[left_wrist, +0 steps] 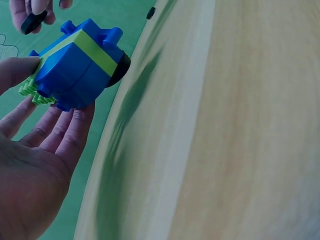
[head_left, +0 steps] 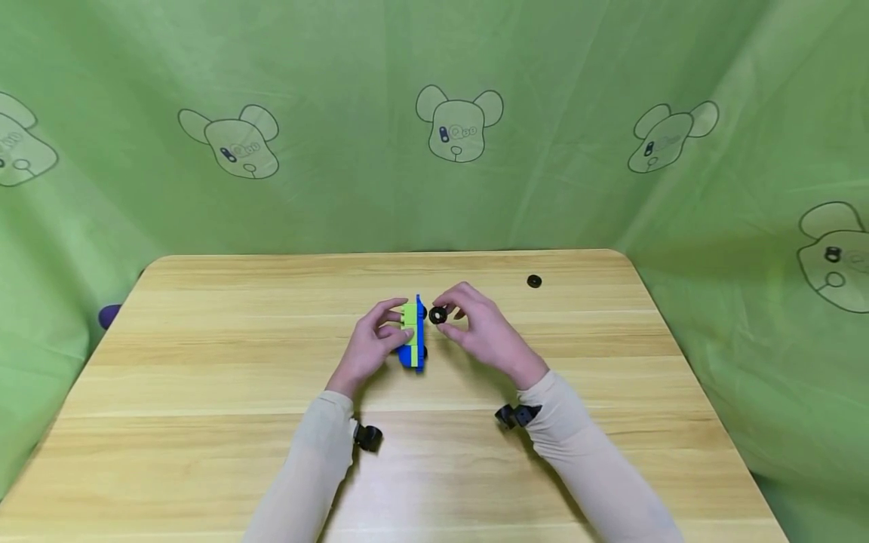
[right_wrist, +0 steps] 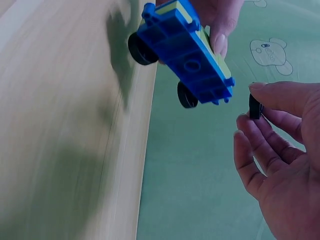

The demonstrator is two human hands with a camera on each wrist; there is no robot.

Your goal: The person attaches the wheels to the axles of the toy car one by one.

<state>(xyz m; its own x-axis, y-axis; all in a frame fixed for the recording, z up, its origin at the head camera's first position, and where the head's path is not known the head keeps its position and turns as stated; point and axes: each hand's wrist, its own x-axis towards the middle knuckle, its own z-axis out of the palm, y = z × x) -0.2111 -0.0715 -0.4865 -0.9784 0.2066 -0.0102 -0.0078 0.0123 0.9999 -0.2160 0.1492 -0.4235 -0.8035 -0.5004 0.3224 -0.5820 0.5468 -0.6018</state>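
We see a pale wood-grain table [head_left: 434, 483] with rounded far corners and streaks running from side to side, and on its top we find a small black ring-shaped wheel [head_left: 534, 281] lying flat, right of centre, near the far edge

The left hand [left_wrist: 37, 172] grips a blue and lime-green plastic brick vehicle [left_wrist: 75, 67] (one black wheel [left_wrist: 119, 71] shows); beyond it, the right hand [left_wrist: 21, 11] pinches a small black disc [left_wrist: 34, 23].

Tilted blue-lime car [right_wrist: 184, 54] near black wheel [right_wrist: 255, 107].
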